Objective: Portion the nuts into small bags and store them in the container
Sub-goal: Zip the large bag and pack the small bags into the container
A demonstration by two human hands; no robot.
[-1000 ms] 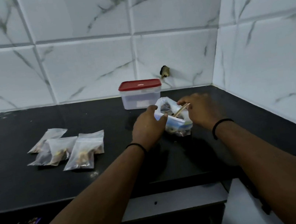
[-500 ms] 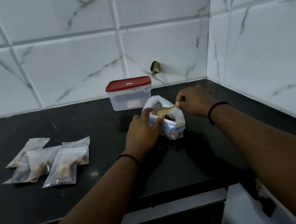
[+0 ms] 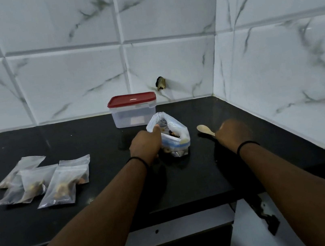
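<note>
Four small frosted plastic zip bags [image 3: 45, 180] holding nuts lie overlapped at 9 o'clock of the hands on the black stone counter [image 3: 110, 199]. Left hand [image 3: 146, 144] grips the rolled rim of the clear plastic stock bag of mixed nuts [image 3: 169, 134], thumb over the edge, other fingers curled behind it. Right hand [image 3: 232, 132], blurred, at 3 o'clock of that bag; cannot tell how its fingers lie or whether they touch the pale wooden spoon [image 3: 205, 130] lying flat just beside. Red-lidded translucent plastic container [image 3: 133, 109] at 12 o'clock, lid on. Judgement: scooping looks finished. Advice: set spoon fully down, press air out, close stock bag before opening container.
</note>
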